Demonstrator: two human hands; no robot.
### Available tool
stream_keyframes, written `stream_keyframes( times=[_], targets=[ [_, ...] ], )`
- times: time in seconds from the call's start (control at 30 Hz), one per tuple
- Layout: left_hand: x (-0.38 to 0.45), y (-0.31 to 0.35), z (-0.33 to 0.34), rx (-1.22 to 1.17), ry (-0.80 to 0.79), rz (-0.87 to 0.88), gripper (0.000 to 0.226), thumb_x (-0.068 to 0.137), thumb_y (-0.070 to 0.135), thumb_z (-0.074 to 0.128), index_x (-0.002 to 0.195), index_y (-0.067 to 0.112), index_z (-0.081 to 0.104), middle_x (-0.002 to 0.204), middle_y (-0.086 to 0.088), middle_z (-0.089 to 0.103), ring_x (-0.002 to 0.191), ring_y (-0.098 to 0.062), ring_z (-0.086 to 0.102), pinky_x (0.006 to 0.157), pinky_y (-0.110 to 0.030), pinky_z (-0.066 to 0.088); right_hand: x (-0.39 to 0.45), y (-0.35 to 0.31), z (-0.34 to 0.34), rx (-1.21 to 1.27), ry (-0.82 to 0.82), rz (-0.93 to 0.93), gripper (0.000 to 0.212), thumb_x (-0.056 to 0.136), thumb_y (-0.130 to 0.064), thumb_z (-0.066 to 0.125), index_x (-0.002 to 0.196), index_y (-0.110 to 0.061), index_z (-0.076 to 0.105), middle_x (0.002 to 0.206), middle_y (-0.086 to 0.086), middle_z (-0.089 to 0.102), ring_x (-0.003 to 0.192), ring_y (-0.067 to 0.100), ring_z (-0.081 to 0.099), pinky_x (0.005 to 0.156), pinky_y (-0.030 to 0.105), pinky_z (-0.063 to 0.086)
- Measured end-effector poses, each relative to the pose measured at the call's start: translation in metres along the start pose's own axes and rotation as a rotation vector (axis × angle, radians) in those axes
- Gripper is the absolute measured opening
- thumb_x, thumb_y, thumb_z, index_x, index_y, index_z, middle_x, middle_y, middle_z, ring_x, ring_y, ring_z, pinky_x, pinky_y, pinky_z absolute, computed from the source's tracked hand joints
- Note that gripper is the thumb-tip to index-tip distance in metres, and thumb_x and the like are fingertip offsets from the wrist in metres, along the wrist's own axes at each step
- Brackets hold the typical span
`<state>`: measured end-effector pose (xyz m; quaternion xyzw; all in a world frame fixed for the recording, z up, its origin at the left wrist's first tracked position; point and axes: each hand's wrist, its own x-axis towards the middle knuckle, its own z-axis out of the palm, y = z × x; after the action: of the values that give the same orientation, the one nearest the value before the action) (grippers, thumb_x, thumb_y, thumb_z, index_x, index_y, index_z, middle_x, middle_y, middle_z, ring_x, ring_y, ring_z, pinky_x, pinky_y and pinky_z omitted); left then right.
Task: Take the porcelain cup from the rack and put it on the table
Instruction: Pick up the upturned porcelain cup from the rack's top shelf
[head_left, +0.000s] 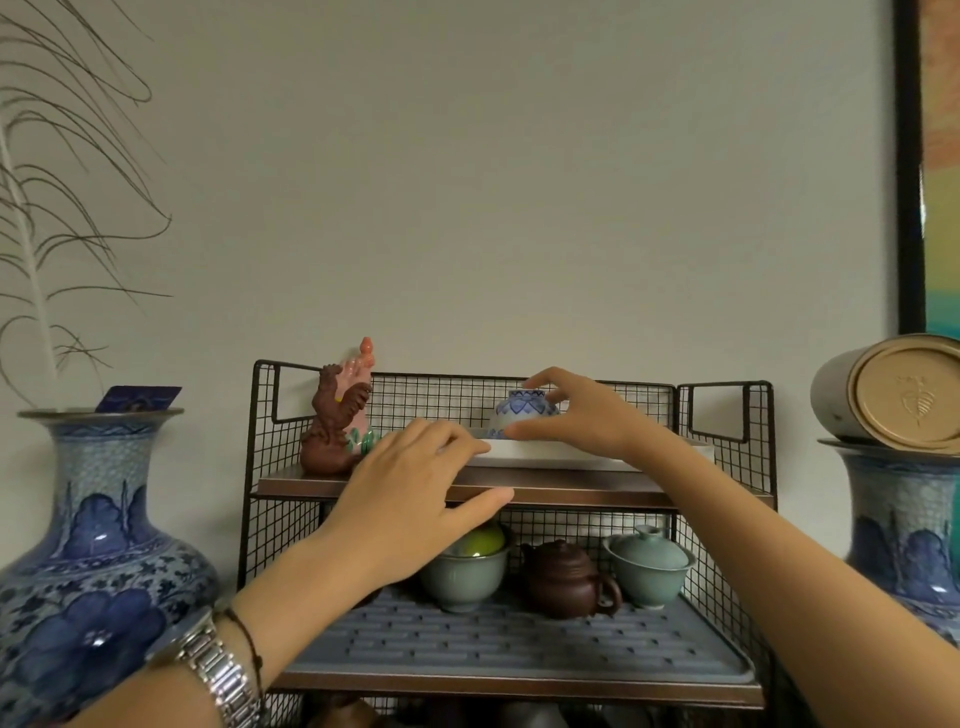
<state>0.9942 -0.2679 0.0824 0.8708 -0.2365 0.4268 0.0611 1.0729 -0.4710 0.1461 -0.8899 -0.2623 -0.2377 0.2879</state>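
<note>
A small blue-and-white porcelain cup stands upside down on a white tray on the top shelf of a black wire rack. My right hand closes around the cup, fingers over its upturned base and thumb at its lower rim. My left hand rests flat on the top shelf's front edge, fingers spread, thumb under the shelf lip. It holds nothing. No table surface is visible.
A brown rooster figurine stands left on the top shelf. The lower shelf holds celadon cups, a brown teapot and a lidded celadon cup. Tall blue-and-white vases flank the rack; a round tin lies on the right one.
</note>
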Motion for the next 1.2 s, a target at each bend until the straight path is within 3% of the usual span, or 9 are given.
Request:
stream_keyframes(
  times=[0.07, 0.2, 0.4, 0.67, 0.77, 0.87, 0.97, 1.1, 1.2],
  targets=[
    [0.000, 0.000, 0.000, -0.001, -0.009, 0.000, 0.060, 0.081, 0.069, 0.028, 0.124, 0.032, 0.048, 0.117, 0.017, 0.049, 0.109, -0.005, 0.041, 0.091, -0.027, 0.032, 0.002, -0.001, 0.001, 0.013, -0.020, 0.008, 0.065, 0.070, -0.055, 0.076, 0.123, -0.026, 0.052, 0.104, -0.005, 0.058, 0.084, 0.003, 0.057, 0.072, 0.024, 0.047],
    [0.000, 0.000, 0.000, 0.005, -0.018, 0.001, 0.062, 0.081, 0.070, 0.025, 0.124, 0.032, 0.048, 0.117, 0.016, 0.048, 0.109, -0.005, 0.040, 0.089, -0.024, 0.029, 0.007, -0.003, 0.001, 0.046, -0.048, 0.046, 0.061, 0.067, -0.054, 0.076, 0.115, -0.029, 0.049, 0.092, -0.013, 0.056, 0.085, 0.008, 0.058, 0.088, 0.037, 0.051],
    [0.001, 0.000, 0.000, 0.006, -0.033, -0.008, 0.062, 0.080, 0.069, 0.027, 0.125, 0.032, 0.048, 0.118, 0.016, 0.048, 0.109, -0.005, 0.039, 0.091, -0.025, 0.030, 0.012, -0.004, 0.004, 0.073, -0.027, 0.053, 0.060, 0.064, -0.052, 0.079, 0.111, -0.031, 0.048, 0.101, -0.004, 0.055, 0.093, 0.018, 0.059, 0.090, 0.041, 0.051],
    [0.001, 0.000, -0.001, 0.009, -0.042, -0.007, 0.061, 0.081, 0.068, 0.027, 0.125, 0.031, 0.048, 0.120, 0.015, 0.048, 0.110, -0.005, 0.038, 0.090, -0.024, 0.029, 0.011, -0.001, 0.008, 0.170, 0.033, 0.048, 0.051, 0.067, -0.043, 0.081, 0.107, -0.028, 0.053, 0.102, 0.001, 0.058, 0.090, 0.019, 0.059, 0.077, 0.033, 0.051],
    [0.002, 0.000, -0.001, 0.004, -0.039, -0.002, 0.061, 0.081, 0.068, 0.028, 0.125, 0.031, 0.048, 0.119, 0.015, 0.048, 0.109, -0.005, 0.038, 0.089, -0.023, 0.028, 0.011, -0.002, 0.007, 0.219, 0.062, 0.052, 0.049, 0.068, -0.042, 0.082, 0.106, -0.027, 0.054, 0.095, -0.005, 0.059, 0.082, 0.009, 0.057, 0.064, 0.024, 0.045],
    [0.003, 0.000, -0.002, 0.003, -0.036, 0.002, 0.061, 0.081, 0.068, 0.029, 0.125, 0.031, 0.049, 0.119, 0.015, 0.048, 0.109, -0.005, 0.039, 0.089, -0.023, 0.029, 0.011, -0.005, 0.004, 0.271, 0.083, 0.060, 0.048, 0.068, -0.040, 0.082, 0.105, -0.026, 0.055, 0.088, -0.012, 0.057, 0.078, 0.005, 0.057, 0.061, 0.022, 0.045],
    [0.002, -0.001, -0.001, -0.006, -0.035, 0.005, 0.061, 0.080, 0.069, 0.028, 0.125, 0.032, 0.048, 0.119, 0.016, 0.048, 0.109, -0.005, 0.038, 0.089, -0.023, 0.029, 0.011, -0.008, -0.002, 0.288, 0.100, 0.082, 0.051, 0.069, -0.038, 0.082, 0.109, -0.023, 0.054, 0.087, -0.010, 0.058, 0.078, 0.009, 0.059, 0.067, 0.024, 0.048],
    [0.002, -0.002, -0.001, -0.010, -0.029, 0.010, 0.063, 0.080, 0.070, 0.028, 0.124, 0.031, 0.049, 0.118, 0.015, 0.049, 0.108, -0.005, 0.040, 0.088, -0.024, 0.033, 0.004, -0.009, -0.009, 0.383, 0.084, 0.092, 0.047, 0.075, -0.025, 0.080, 0.109, -0.017, 0.050, 0.083, -0.006, 0.061, 0.056, -0.001, 0.068, 0.045, 0.008, 0.046],
    [0.002, -0.002, -0.001, -0.004, -0.026, 0.007, 0.064, 0.079, 0.070, 0.028, 0.124, 0.030, 0.049, 0.118, 0.014, 0.049, 0.108, -0.006, 0.041, 0.087, -0.025, 0.034, -0.007, -0.016, -0.017, 0.444, 0.063, 0.103, 0.043, 0.078, -0.024, 0.079, 0.108, -0.019, 0.048, 0.086, 0.000, 0.063, 0.056, 0.002, 0.070, 0.045, 0.010, 0.048]
  ],
)
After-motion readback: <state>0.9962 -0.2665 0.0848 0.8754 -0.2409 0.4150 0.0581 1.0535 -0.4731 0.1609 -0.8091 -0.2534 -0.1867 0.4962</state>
